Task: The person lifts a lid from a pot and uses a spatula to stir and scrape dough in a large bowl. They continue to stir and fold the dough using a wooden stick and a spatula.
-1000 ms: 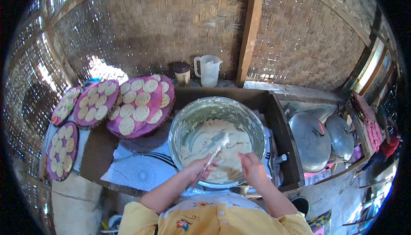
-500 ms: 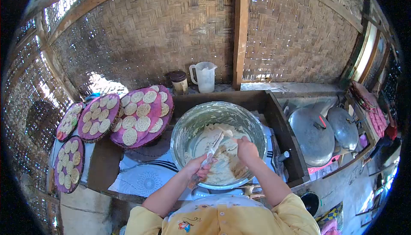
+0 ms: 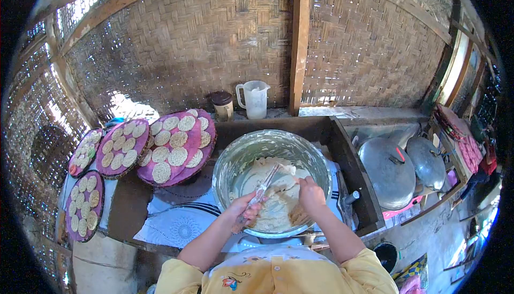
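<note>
A large metal bowl [image 3: 235, 157] holds pale sticky dough [image 3: 270, 208]. My left hand [image 3: 244, 210] grips a spoon [image 3: 263, 188] whose dough-coated tip points up and right over the dough. My right hand [image 3: 310, 193] is inside the bowl, fingers bent and touching the dough close to the spoon tip. The bowl stands on a patterned white cloth [image 3: 176, 221] on a dark wooden counter.
Several round purple trays with pale round crackers [image 3: 176, 147] lie left of the bowl. A plastic jug [image 3: 254, 99] and a lidded jar [image 3: 222, 105] stand by the woven wall. Two metal pot lids [image 3: 391, 172] sit to the right.
The spoon tip has swung up and right across the dough. My right hand has moved forward from the bowl's near rim to the spoon tip.
</note>
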Demonstrator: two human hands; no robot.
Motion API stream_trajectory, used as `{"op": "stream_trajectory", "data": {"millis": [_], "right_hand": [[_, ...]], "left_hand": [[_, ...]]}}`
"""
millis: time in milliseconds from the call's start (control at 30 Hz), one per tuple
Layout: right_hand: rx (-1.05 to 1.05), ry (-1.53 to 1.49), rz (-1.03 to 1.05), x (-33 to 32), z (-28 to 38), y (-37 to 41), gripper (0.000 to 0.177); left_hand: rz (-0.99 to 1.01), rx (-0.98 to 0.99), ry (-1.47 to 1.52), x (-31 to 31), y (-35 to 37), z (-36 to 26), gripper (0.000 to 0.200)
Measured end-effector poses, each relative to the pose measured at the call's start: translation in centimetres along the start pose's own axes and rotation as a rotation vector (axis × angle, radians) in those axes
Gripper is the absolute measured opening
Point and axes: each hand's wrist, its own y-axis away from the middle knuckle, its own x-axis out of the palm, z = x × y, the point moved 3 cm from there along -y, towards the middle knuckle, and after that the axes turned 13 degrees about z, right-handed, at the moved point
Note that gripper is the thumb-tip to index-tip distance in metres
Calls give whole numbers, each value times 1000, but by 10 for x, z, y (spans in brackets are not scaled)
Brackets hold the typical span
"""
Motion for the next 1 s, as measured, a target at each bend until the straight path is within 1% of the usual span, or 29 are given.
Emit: {"op": "stream_trajectory", "data": {"millis": [33, 67, 133, 167, 267, 367, 467, 500, 600, 633, 667, 733, 767, 867, 900, 1000], "right_hand": [[-33, -41, -16, -6, 3, 3, 34], [-116, 3, -37, -11, 13, 11, 36], [-281, 93, -73, -13, 39, 27, 39], [-286, 137, -58, -10, 45, 28, 42], [-210, 294, -178, 8, 25, 14, 41], [-124, 145, -153, -13, 9, 6, 25], [-4, 310, 50, -27, -5, -9, 18], [19, 325, 87, -33, -13, -14, 17], [92, 383, 195, -56, -30, -36, 17], [115, 411, 238, -69, -31, -41, 17], [136, 439, 282, -77, -31, -47, 17], [110, 506, 283, -82, -28, -64, 16], [98, 538, 283, -82, -27, -72, 15], [1, 674, 447, -70, -17, -91, 19], [-25, 746, 483, -62, -16, -97, 19], [-100, 779, 551, -52, -10, -109, 19]], "left_hand": [[29, 5, 3, -7, -1, 1, 40], [58, 9, 9, -10, -1, 2, 41], [-291, 109, -497, -7, -2, 2, 44], [-466, 159, -752, -5, -1, 0, 46], [-589, 139, -1110, -9, 3, -4, 51], [-654, 553, -1680, -30, 1, -2, 46], [-688, 96, -1367, -3, 23, -11, 48], [-732, 115, -1471, -3, 27, -13, 47], [-784, 227, -1571, -10, 42, -19, 47], [-823, 220, -1735, -10, 47, -23, 47], [-876, 223, -1765, -12, 50, -23, 45], [-981, 221, -1829, -18, 57, -23, 42], [-989, 236, -1861, -20, 59, -23, 38], [-1019, 342, -1916, -35, 59, -23, 33], [-1025, 431, -1919, -34, 61, -23, 30], [-1053, 510, -1920, -40, 60, -21, 30]]}}
